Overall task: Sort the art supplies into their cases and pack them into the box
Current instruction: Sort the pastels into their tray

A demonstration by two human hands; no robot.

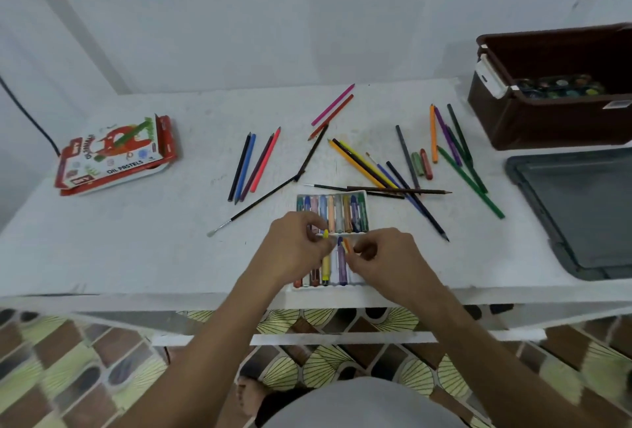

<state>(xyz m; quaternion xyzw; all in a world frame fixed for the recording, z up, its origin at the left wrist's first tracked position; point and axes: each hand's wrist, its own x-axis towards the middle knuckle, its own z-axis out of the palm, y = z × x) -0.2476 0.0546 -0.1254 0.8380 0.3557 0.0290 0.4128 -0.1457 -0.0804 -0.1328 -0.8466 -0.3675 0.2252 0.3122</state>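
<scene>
Pastels fill much of the white tray (355,194) on the tabletop (136,239). Left hand (294,250) fingers pinch a yellow pastel (326,233); right hand (386,256) fingers pinch an orange pastel (346,245). Pencils (362,164) lie loose. Brown box (547,120) holds only paints, so much is left.

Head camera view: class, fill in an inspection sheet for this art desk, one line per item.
Surface: white table, scuffed.
Job's things: pastel tray at the near edge, far row filled, near row partly filled; oil pastels box far left; brown box far right, paint palette inside.
Clutter: coloured pencils and a paintbrush scattered; two loose pastels; grey lid at right.
Grippers: left hand pinches a yellow pastel; right hand pinches an orange pastel.
Cables: black cable far left.
Surroundings: white wall; patterned floor.
</scene>
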